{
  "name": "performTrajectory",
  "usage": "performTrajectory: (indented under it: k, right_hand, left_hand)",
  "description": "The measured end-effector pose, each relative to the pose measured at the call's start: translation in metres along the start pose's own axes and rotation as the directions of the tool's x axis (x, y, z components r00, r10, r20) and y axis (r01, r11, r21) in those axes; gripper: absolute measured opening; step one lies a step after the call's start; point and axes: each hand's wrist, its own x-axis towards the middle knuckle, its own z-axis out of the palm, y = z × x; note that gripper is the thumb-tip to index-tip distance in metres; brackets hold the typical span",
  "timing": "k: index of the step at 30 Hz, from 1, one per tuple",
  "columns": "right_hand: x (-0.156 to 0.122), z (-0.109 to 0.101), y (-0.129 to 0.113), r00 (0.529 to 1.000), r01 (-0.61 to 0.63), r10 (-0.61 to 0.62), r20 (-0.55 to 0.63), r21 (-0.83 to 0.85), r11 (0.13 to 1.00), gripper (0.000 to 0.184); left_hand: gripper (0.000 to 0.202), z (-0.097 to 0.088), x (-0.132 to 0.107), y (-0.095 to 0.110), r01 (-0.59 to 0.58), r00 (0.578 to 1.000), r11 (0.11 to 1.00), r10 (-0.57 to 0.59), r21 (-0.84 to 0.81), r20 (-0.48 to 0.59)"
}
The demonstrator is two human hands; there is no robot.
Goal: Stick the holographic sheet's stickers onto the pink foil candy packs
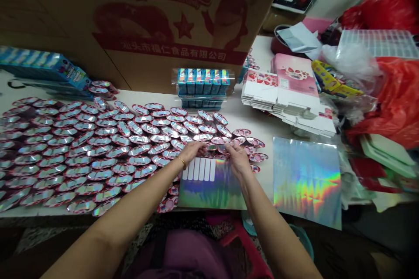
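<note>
A narrow shiny sticker [215, 148] stretches between my two hands. My left hand [193, 153] pinches its left end, and my right hand [238, 157] pinches the other end. Below my fingers lies a rainbow-silver sticker sheet [212, 194], with several white strips at its upper left where stickers have been peeled off. Rows of pink-and-red oval-topped packs [104, 163] stand on the table, most with a shiny strip across the top. Just past my right hand, a few packs [258, 157] show bare pink tops. Whether the sticker touches the pack under it is hard to tell.
A large cardboard box [147, 22] stands at the back. Before it is a wrapped bundle of blue boxes [203, 85]; more blue boxes [49, 67] sit far left. To the right are flat strawberry cartons [294, 78], another shiny sheet [307, 178] and red plastic bags [393, 104].
</note>
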Motion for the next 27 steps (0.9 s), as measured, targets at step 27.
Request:
performTrajectory:
  k: [27]
  right_hand:
    - [0.014, 0.026, 0.05, 0.819, 0.229, -0.569, -0.075, -0.867, 0.443, 0.016]
  left_hand:
    - [0.019, -0.003, 0.029, -0.016, 0.005, 0.942, 0.621, 0.259, 0.784, -0.212]
